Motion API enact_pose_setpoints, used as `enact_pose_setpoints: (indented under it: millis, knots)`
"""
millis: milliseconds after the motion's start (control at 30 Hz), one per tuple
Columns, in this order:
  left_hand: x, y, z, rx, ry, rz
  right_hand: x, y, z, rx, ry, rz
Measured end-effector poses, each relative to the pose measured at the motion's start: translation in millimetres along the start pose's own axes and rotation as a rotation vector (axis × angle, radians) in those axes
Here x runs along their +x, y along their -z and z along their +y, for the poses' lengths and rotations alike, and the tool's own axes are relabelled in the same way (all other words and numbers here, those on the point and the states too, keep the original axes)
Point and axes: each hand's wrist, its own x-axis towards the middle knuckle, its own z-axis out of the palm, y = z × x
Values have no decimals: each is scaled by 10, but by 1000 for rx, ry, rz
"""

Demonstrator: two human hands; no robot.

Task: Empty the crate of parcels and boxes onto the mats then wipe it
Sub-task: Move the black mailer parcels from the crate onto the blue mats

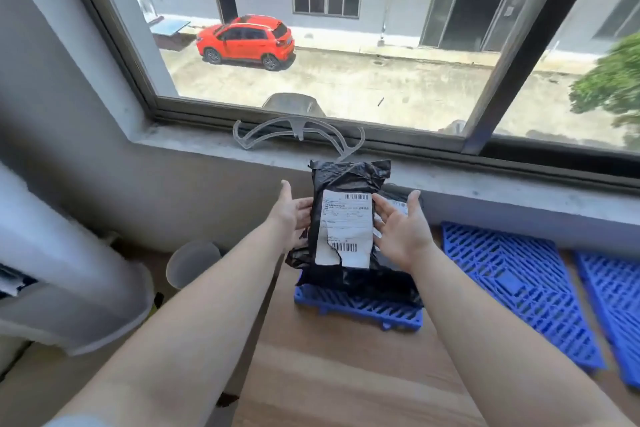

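Note:
A black plastic parcel (346,180) with a torn white shipping label stands upright on a blue slatted mat (356,310), leaning against the wall below the window sill. More black parcels (367,282) lie under and behind it on the same mat. My left hand (292,215) touches the parcel's left edge with straight fingers. On the other side, my right hand (401,229) is spread, palm up, with its fingertips at the label's right edge. The crate is out of view.
Two more blue mats (519,288) (616,305) lie bare on the wooden floor to the right. A white cylinder (69,253) and a grey round object (192,263) stand at the left. A clear plastic hanger (298,132) lies on the sill.

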Motion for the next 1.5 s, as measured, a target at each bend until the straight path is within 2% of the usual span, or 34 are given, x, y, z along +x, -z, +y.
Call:
enact_pose_setpoints:
  millis: [200,367,467,533,600,667,700,767,800,900,1000,1167,1367,1500]
  knots:
    - [605,99,285,49,109,-116,486,-28,50,-16,8,194]
    - [980,233,335,119,199,-213,734,-18,254,-117,-99,268]
    - [1136,275,304,227,188,-233,824,-73,348,-158,-76,276]
    - [1189,278,264,345,98,-200,845,-169,361,-265,-54,334]
    - [1196,279,214,576,-141,-130,871,-240,409,-533,6,444]
    - [1190,281,135,913,-443,-93,877,-265,480,-1047,118,523]
    - [1174,267,82,1119,-566,-106,878,-263,544,-1332,138,507]
    - [1160,220,-70,1525,-710,-157,887,-263,692,-1752,58,445]
    - [1177,205,-165,1673,-728,-173,895,-264,761,-1854,-18,427]
    - [1231,208,-419,1855,-715,-122,912,-219,931,-1885,-157,431]
    - [1285,209,-515,1906,-762,-48,939,-158,984,-1918,-172,444]
    - [1308,142,-496,1918,-786,-33,988,-115,930,-1906,-188,451]
    - [1224,85,-341,1912,-786,-105,893,-109,803,-1888,-111,467]
    - [1128,47,-207,1899,-911,-119,668,-67,651,-1920,-58,572]
